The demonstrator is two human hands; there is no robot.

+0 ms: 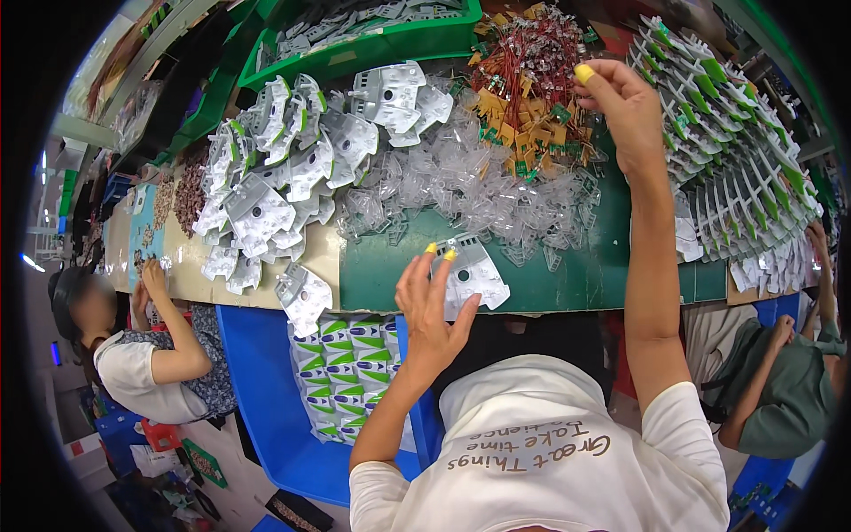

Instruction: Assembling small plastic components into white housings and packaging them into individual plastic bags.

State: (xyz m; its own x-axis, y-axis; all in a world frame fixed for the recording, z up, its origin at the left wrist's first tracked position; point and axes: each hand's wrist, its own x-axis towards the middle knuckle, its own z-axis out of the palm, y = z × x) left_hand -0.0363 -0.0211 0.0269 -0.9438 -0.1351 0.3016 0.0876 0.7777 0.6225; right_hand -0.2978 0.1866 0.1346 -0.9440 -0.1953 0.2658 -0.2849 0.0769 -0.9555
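Hands well apart. Left hand (429,321), fingers spread, touches grey-white plastic housing (482,271) at frame centre. Right hand (633,110), upper right, beside red-wired parts (532,55); cannot tell whether it grips anything.

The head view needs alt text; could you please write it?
A person's left hand touches a pale plastic housing on a green table; the right hand is beside red-wired parts. Clear plastic pieces lie beyond, with heaped housings at left.
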